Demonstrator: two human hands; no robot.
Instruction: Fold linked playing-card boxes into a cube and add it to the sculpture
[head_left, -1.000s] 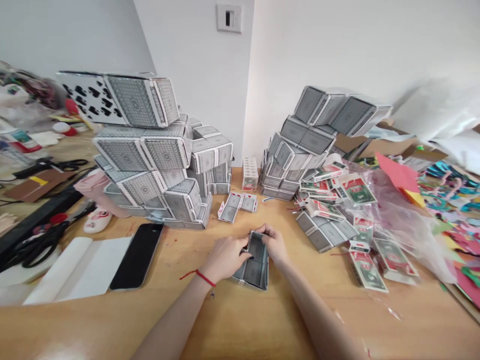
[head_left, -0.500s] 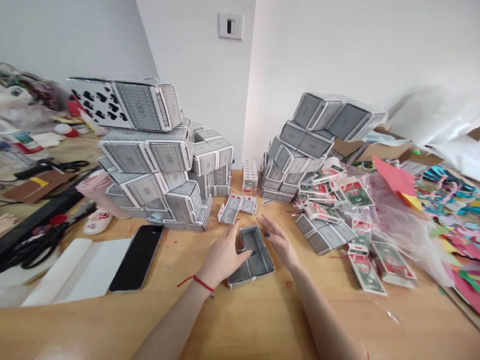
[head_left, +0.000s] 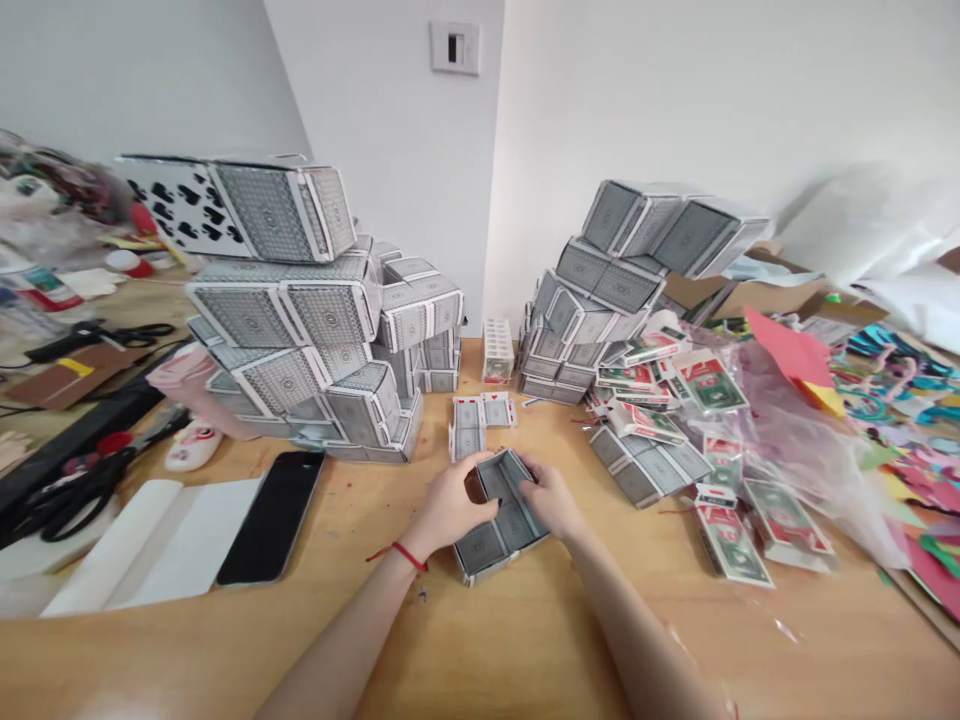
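Left hand (head_left: 450, 505) and right hand (head_left: 553, 500) pinch the far walls of an open card tray (head_left: 496, 530) on the counter (head_left: 480, 650). Squaring it likely needs even pressure

Our left forearm (head_left: 352, 630) and right forearm (head_left: 637, 640), both bare, enter from the bottom of the head view and angle toward each other, meeting near the middle. Our left hand (head_left: 448, 507) is turned palm down, knuckles up, with the fingers curled inward in a grip and the thumb pointing toward the right hand. Our right hand (head_left: 553, 497) mirrors it, fingers bent and closed, just beside the left. Both wrists sit low and nearly straight.
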